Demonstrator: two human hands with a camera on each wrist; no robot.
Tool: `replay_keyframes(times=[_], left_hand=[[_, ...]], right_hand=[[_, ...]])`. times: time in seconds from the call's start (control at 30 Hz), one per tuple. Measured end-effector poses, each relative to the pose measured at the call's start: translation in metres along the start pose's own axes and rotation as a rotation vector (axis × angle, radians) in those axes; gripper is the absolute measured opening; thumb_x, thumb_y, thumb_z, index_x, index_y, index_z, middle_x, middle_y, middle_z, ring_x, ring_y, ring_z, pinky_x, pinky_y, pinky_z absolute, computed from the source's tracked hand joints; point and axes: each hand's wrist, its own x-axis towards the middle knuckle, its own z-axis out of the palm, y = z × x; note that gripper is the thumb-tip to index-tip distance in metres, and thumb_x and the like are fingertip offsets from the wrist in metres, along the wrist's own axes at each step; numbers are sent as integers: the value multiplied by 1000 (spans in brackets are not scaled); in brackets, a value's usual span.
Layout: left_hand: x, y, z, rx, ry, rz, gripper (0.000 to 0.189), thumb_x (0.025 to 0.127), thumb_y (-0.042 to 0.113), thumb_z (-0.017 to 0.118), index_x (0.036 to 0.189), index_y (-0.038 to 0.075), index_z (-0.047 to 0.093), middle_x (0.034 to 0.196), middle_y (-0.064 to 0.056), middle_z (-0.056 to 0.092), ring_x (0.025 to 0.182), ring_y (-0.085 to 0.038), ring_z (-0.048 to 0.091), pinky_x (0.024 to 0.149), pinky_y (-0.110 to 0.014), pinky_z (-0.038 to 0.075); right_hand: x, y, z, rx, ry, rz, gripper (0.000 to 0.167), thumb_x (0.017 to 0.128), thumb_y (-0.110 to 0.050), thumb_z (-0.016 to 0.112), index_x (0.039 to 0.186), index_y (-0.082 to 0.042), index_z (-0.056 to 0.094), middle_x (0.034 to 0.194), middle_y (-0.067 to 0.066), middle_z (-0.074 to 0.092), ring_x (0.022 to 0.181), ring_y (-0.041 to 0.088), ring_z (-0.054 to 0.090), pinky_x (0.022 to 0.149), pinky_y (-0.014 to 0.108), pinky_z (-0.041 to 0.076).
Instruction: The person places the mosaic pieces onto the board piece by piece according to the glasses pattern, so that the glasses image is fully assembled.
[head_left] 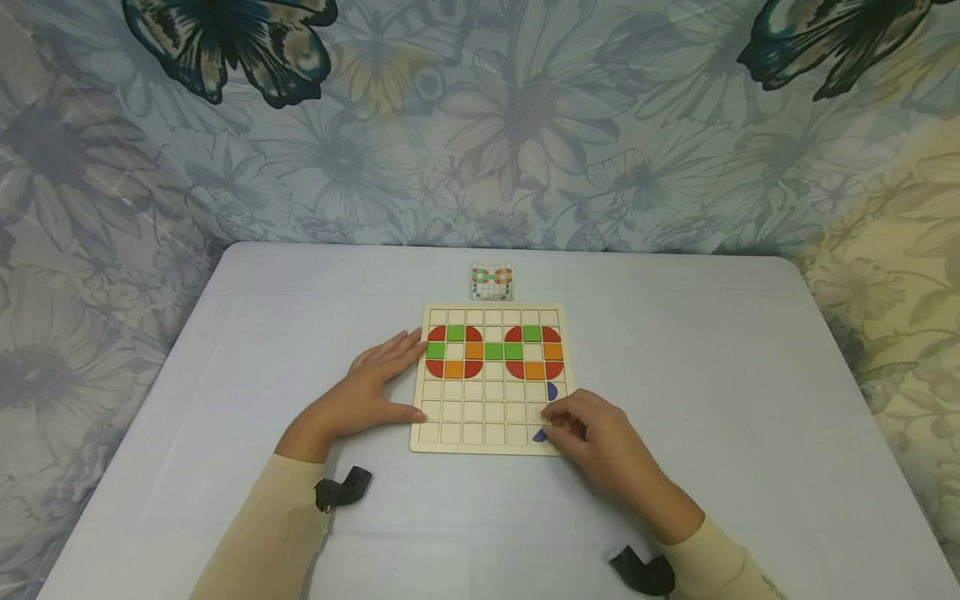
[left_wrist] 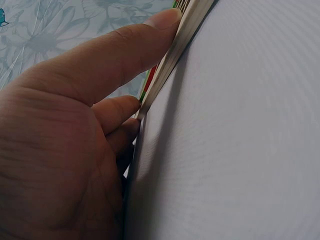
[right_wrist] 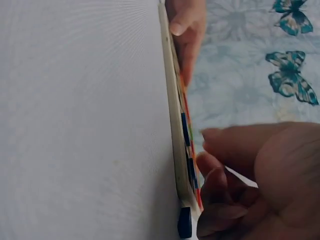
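My left hand (head_left: 367, 392) lies along the left edge of a pale wooden grid board (head_left: 472, 433). Its fingers are extended, and the thumb touches the edge lower down. Red rounded corners, green squares (head_left: 531, 333) and orange squares (head_left: 534, 369) form two linked rings on the upper rows. Over the lower right corner, my right hand (head_left: 603, 437) has bent fingers, with a gap between thumb and index fingertip in the right wrist view. Beside it are a blue half-round piece (head_left: 552, 391) and a smaller blue piece (head_left: 539, 435). Another blue piece (right_wrist: 185, 222) appears off the board, under that hand.
A small pattern card (head_left: 492, 282) lies behind the board on the white-covered table (head_left: 750, 375). Flowered cloth (head_left: 525, 125) hangs behind and at the sides. Black wrist mounts (head_left: 645, 575) stick out near both sleeves.
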Motion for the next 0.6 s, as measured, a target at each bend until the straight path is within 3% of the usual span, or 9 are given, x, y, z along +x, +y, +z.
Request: replay_keyframes(times=[0.17,0.37,0.6], left_hand=[[0,0,0,1,0,5,113,81,47,96,171,12,37,180,6,18,166,-23,9,129,-57,6],[0,1,0,5,-1,-1,113,81,46,96,171,12,37,180,5,18,166,-23,9,129,-56,6],[0,1,0,1,3,1,114,81,46,97,171,11,37,180,4,19,166,-23,9,129,-56,6]], right_hand=[[-1,0,1,-62,-37,-60,21,89,-6,90,105,-17,81,93,-13,60,81,8,54,68,26,50],[-1,0,4,-144,-19,-97,22,86,-7,93,102,-16,80,90,-13,56,80,7,52,67,25,50],[-1,3,6,-141,-3,-144,24,86,-6,93,103,-17,80,91,-14,56,81,5,52,68,26,50]])
